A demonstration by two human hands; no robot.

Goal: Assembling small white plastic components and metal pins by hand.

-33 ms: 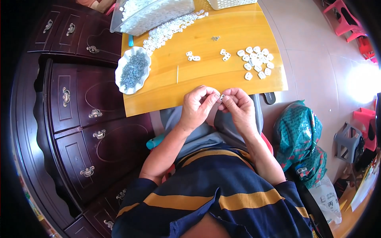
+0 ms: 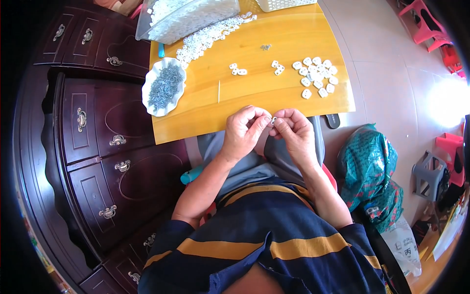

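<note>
Your left hand [image 2: 243, 128] and right hand [image 2: 293, 130] | both grips pinch one small white piece [image 2: 273, 120] | bench [image 2: 254, 93] edge just beyond.

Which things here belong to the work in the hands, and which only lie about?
Part of the work:
left hand
right hand
small white piece
white pieces
dish of grey metal parts
clear bin

Lying about:
dark cabinet
green bag
pink stools
</note>
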